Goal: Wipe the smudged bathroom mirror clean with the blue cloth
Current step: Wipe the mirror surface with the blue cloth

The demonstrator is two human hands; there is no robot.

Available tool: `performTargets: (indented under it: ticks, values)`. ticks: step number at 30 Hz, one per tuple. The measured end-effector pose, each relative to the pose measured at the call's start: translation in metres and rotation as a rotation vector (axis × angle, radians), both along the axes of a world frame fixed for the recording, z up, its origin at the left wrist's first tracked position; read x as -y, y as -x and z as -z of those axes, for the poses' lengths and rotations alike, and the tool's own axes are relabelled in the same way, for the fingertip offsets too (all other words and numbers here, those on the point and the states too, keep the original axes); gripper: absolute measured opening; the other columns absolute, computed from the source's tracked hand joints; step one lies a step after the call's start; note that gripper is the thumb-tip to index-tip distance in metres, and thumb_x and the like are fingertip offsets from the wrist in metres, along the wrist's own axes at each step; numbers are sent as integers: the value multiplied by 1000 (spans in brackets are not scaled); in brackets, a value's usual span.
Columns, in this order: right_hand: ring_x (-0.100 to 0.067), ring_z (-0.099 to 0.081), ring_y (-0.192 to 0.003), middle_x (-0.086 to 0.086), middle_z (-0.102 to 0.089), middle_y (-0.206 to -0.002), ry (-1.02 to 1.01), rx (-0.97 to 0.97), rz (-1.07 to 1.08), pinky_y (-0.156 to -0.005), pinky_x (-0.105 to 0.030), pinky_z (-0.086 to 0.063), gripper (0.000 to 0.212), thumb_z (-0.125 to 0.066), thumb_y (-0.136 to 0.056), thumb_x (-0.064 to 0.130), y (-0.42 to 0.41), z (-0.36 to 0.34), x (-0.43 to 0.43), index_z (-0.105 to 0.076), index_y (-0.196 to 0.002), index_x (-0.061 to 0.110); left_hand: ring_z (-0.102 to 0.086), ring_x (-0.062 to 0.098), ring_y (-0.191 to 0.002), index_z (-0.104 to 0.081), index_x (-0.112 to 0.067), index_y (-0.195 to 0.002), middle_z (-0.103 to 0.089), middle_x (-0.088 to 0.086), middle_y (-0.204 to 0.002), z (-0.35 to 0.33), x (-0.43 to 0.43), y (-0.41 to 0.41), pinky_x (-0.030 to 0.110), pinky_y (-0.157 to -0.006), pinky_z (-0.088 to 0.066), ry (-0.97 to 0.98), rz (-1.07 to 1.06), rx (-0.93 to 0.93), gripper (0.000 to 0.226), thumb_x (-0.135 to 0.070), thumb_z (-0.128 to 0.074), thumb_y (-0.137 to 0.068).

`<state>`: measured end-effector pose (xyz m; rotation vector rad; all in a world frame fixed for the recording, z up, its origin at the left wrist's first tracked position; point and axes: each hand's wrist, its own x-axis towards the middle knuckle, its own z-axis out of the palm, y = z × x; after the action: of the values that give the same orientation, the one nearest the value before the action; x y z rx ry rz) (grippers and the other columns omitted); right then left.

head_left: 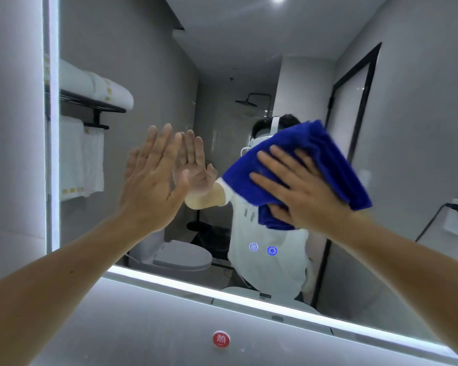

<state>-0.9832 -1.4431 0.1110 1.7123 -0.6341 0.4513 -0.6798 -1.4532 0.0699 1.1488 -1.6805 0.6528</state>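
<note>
Against the right half of the mirror (148, 62), the right hand (299, 191) presses the blue cloth (328, 154) flat to the glass. Its fingers lie spread and straight over the bunched fabric rather than curled round it. The left hand (154, 180) is raised to the glass on the left, fingers straight and close together, holding nothing. It seems to brace on the surface, though the blur makes contact hard to confirm. To wipe well, the person should probably press evenly through the whole palm and sweep in overlapping passes from the top down. Refolding to a fresh face helps as the cloth soils. Lifting the bare left palm away would avoid new prints, and the lit touch icons (272, 250) below the cloth deserve only a light pass.
</note>
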Motion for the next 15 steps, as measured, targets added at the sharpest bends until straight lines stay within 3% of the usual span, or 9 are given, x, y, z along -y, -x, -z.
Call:
performTargets:
  ticks: [4,9,15]
  values:
    - [-34,-27,-145,-12,-34,-155,46,126,76,-114,-60,-22,49,-43,-98,36,51,-24,-16,-46,-145,19,8,14,-151,7,-25,-153,11,-11,-160,-3,2,18,46,-122,-3,37,74,27,63,-55,-2,-99]
    - [-34,-18,-148,-11,-27,-158,94,317,142,-117,-59,-15,53,-33,-100,39,45,0,-17,-40,-149,19,3,17,-151,-12,-15,-156,-5,1,-164,-16,2,46,53,-120,-13,27,125,56,74,-58,-1,-97]
    - [-36,-23,-144,-13,-33,-154,-50,136,175,-116,-57,-15,51,-42,-96,35,76,80,-35,-47,-143,17,5,14,-151,-12,-16,-156,-6,1,-164,-27,-12,85,49,-121,-9,23,184,83,76,-60,3,-95]
